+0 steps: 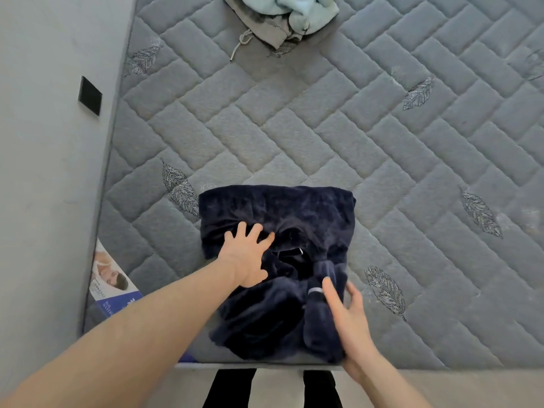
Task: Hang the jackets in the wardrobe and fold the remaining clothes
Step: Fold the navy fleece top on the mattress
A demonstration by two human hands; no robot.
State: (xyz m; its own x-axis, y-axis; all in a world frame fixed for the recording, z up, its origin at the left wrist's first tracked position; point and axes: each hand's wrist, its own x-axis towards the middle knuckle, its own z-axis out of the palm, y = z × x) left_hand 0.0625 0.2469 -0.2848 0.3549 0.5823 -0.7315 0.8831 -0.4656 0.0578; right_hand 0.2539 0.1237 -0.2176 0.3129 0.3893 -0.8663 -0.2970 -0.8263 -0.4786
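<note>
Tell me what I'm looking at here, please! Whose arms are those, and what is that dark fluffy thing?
There is just one picture, taken by a camera worn on a person's head, so you look down as they do. No robot here: the two arms are the person's own.

They stand at the edge of a grey quilted mattress with little leaf patterns sewn in. The dark fluffy thing is a navy fleece garment, lying partly folded on it.

The left hand presses flat on the garment with fingers spread. The right hand touches the garment's right edge with fairly straight fingers; neither hand is lifting it.

At the far end lies a heap of other clothes, grey and light blue, with a drawstring hanging out. A black square sits on the wall to the left.
</note>
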